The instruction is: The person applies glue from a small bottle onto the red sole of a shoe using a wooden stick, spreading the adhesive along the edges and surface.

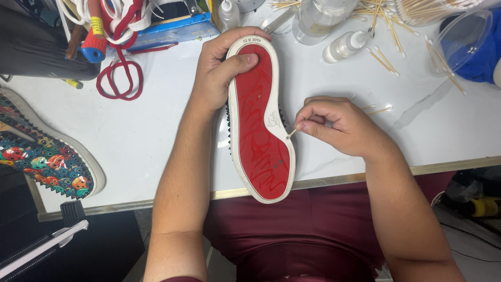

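A sneaker (261,120) lies sole up on the white table (141,130), its red sole ringed by a white rim, with black spikes showing along its left side. My left hand (222,68) grips its toe end, thumb pressed on the red sole. My right hand (334,125) pinches a cotton swab (292,132) whose tip touches the white rim at the shoe's right edge.
A second spiked sneaker (47,151) with a colourful print lies at the left edge. Red and white laces (120,78) sit at the back left. Small plastic bottles (344,46), scattered cotton swabs (386,57) and a clear tub (459,42) crowd the back right.
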